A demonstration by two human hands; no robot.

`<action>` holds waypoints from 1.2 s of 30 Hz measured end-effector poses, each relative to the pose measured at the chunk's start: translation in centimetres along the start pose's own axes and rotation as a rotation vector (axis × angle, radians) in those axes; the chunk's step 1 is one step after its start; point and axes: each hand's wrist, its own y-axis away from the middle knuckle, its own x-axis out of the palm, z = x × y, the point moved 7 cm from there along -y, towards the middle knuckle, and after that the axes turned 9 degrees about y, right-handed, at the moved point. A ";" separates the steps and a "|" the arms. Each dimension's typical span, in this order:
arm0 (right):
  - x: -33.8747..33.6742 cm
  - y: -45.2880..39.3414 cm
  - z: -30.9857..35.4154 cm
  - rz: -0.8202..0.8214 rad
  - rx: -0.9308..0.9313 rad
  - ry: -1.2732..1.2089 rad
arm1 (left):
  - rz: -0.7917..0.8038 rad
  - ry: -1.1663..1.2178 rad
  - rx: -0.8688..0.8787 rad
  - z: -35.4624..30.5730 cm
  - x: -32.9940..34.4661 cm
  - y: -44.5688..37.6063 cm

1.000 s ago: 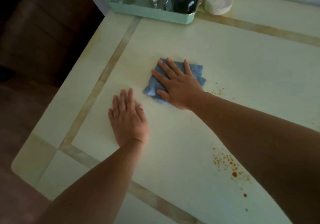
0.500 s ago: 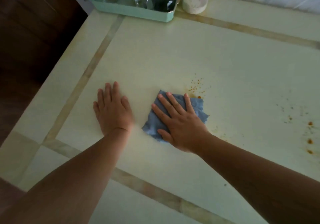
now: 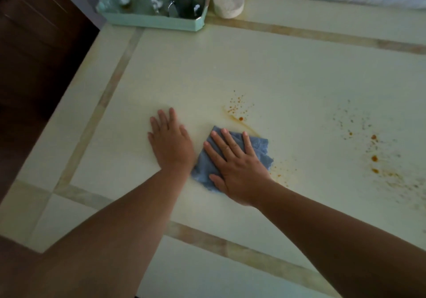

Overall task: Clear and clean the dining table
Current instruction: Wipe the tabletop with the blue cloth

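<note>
My right hand (image 3: pixel 237 168) presses flat, fingers straight, on the blue cloth (image 3: pixel 232 157) at the frame's centre, on the dining table (image 3: pixel 288 71); my left hand (image 3: pixel 171 144) rests flat beside it; orange spatter (image 3: pixel 238 110) lies just above.

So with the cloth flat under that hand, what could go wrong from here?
1. The right hand presses the blue cloth flat beside the orange smear; another pass may spread it rather than lift it.
2. The orange spots farther right could be missed.
3. A long stroke toward the far edge might knock the green tray of glasses.
</note>
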 end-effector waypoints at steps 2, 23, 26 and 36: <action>-0.1 -0.9 -0.7 -0.010 -0.021 -0.010 | -0.024 0.016 0.019 -1.7 0.6 0.8; -1.6 -13.7 -10.1 -0.053 0.125 0.016 | -0.096 -0.021 -0.009 -1.2 1.0 0.9; -1.4 -13.4 -11.0 -0.023 0.272 -0.004 | -0.091 -0.019 -0.010 -1.2 1.1 1.0; -1.1 -7.5 -6.7 -0.018 0.395 -0.073 | -0.064 -0.037 -0.016 -1.6 1.0 0.8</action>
